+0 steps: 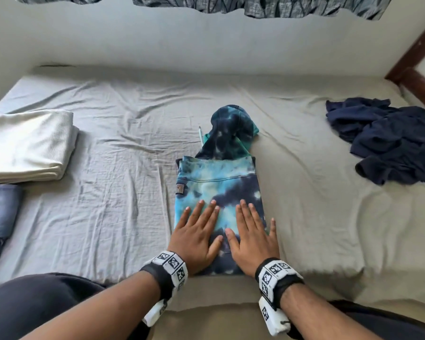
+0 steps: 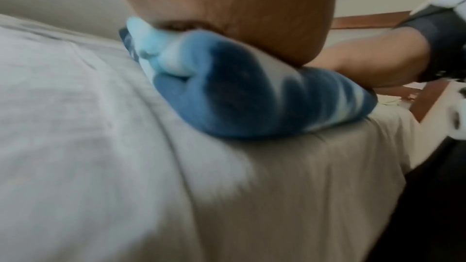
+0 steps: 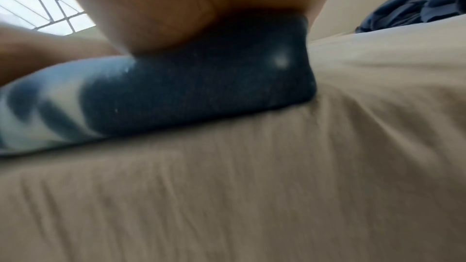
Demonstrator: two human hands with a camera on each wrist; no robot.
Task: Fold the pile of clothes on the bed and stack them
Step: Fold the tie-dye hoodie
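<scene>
A blue and teal tie-dye hoodie point(image 1: 219, 182) lies folded into a narrow rectangle near the front edge of the bed, its hood point(image 1: 231, 126) sticking out at the far end. My left hand point(image 1: 194, 231) and right hand point(image 1: 252, 231) lie flat side by side on its near half, fingers straight and spread, pressing the cloth down. In the left wrist view the palm sits on the hoodie's folded edge point(image 2: 239, 91); in the right wrist view the palm covers the dark blue fold point(image 3: 201, 87). A crumpled pile of navy clothes point(image 1: 390, 141) lies at the right.
Folded cream cloth point(image 1: 27, 146) lies on a folded blue piece point(image 1: 0, 212) at the bed's left edge. The grey sheet point(image 1: 108, 192) is wrinkled. A wooden bedpost point(image 1: 417, 79) stands at the far right corner against the wall. My dark-trousered legs are at the bottom.
</scene>
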